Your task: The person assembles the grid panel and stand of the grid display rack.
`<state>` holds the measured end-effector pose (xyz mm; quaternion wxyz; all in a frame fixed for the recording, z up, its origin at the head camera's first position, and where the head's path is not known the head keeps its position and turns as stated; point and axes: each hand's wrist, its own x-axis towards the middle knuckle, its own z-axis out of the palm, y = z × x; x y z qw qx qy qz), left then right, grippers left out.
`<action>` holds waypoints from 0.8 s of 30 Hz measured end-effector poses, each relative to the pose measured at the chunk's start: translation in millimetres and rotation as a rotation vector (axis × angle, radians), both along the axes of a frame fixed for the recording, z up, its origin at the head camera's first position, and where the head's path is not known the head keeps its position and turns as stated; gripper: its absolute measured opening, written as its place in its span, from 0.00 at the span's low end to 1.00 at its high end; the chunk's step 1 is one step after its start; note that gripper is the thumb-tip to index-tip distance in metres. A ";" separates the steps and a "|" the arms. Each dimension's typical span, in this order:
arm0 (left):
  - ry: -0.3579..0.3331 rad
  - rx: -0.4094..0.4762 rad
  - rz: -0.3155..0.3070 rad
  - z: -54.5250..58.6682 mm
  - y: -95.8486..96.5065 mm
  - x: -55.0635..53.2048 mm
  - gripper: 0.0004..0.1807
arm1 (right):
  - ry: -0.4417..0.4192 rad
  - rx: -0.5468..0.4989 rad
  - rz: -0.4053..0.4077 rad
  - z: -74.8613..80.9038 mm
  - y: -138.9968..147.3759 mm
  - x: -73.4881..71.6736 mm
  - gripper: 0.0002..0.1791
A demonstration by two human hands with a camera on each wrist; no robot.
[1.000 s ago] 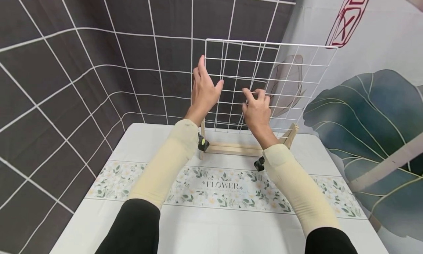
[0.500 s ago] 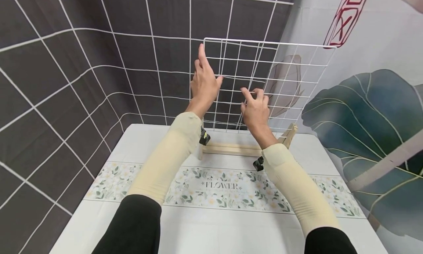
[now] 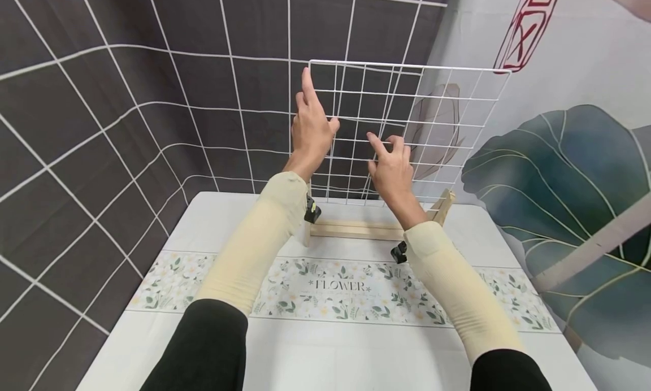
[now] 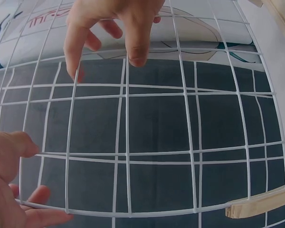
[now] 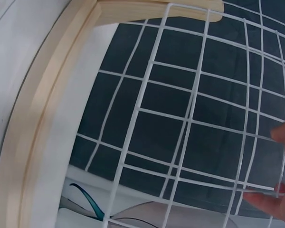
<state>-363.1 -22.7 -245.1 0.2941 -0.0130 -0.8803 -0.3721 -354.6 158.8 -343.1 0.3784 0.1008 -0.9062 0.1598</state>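
A white wire grid panel [image 3: 452, 68] stands upright in a wooden stand [image 3: 358, 231] at the back of the table. My left hand [image 3: 312, 130] grips the panel's left edge, index finger stretched up near the top corner. In the left wrist view, the left thumb is on the near side of the wires and other fingers reach round the outer wire. Right of it and lower, my right hand [image 3: 394, 168] holds the panel by its inner wires, fingertips curled through the openings. The stand's wooden arm [image 4: 256, 203] meets the panel's edge in the left wrist view.
Under the stand is a white table [image 3: 335, 346] with a floral band reading "FLOWER". A dark wall covering [image 3: 259, 24] with white lines hangs behind and left. On the right hangs a pale cloth [image 3: 473, 35] with large leaf prints. A wrist camera [image 3: 399, 252] sits on the right wrist.
My left hand has slid up the panel's left edge, closer to the top corner. The right hand keeps its hold on the wires, and the panel stays in the stand.
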 end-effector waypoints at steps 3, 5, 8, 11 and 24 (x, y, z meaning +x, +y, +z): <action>-0.001 0.009 -0.012 0.5 0.7 -0.3 0.62 | 0.000 0.027 0.001 0.9 3.7 2.7 0.32; -0.007 0.015 -0.014 1.1 0.8 -0.2 0.62 | 0.008 0.039 0.003 2.0 6.6 5.5 0.32; -0.011 0.023 -0.012 1.7 0.3 -0.4 0.62 | 0.044 0.038 0.017 4.7 11.8 10.3 0.30; -0.013 0.030 -0.004 2.1 -0.8 -0.7 0.62 | 0.121 0.026 0.036 8.8 18.4 13.4 0.28; -0.010 0.030 0.003 3.6 1.5 -3.5 0.62 | 0.265 -0.287 -0.099 59.3 76.4 17.1 0.35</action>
